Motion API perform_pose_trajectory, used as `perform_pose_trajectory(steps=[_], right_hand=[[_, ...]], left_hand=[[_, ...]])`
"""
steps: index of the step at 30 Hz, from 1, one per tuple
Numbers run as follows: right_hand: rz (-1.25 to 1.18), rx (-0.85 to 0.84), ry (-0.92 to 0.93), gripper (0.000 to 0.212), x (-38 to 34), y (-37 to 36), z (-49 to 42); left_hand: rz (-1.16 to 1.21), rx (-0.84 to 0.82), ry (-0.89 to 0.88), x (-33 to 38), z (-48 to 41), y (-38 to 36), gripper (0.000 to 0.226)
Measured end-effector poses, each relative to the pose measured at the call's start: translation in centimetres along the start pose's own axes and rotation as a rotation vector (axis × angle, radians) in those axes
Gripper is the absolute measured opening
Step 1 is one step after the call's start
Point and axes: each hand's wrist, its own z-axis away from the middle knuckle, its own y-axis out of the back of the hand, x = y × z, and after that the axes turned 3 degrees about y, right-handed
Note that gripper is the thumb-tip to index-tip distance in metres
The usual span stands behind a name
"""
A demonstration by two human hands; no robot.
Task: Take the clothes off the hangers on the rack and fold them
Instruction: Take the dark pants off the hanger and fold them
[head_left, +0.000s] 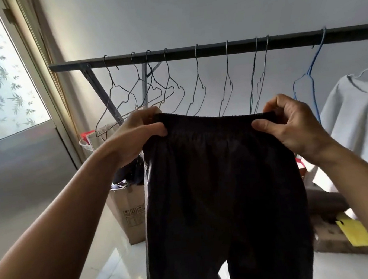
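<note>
Overhead, the rack [215, 48] ran its dark bar across the wall, just above where we worked. In front of it we held the black trousers [222, 180] up in the air, off any hanger, with the legs hanging straight down toward the floor. At the far right a white shirt [354, 111] hung on its own hanger, so we judged the job only partly done. Bare wire hangers [198, 87] lined the bar, with a blue hanger [309, 77] beside the shirt. Our left hand [138, 134] pinched one end of the elastic waistband [214, 119], thumb in front and fingers behind. Our right hand [293, 125] gripped the other end the same way. The cloth looked soft, light and limp, so we judged it would sag wherever it went unsupported. The waistband corners seemed the soundest hold for folding.
</note>
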Motion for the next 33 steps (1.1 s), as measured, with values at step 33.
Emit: perform_pose_trajectory(steps=[33], right_hand=[[-0.206,-0.047,-0.118,0.013,-3.8,-3.3,3.4]], left_hand=[[-0.717,0.122,0.019,-0.8,2.1,-4.2,0.042]])
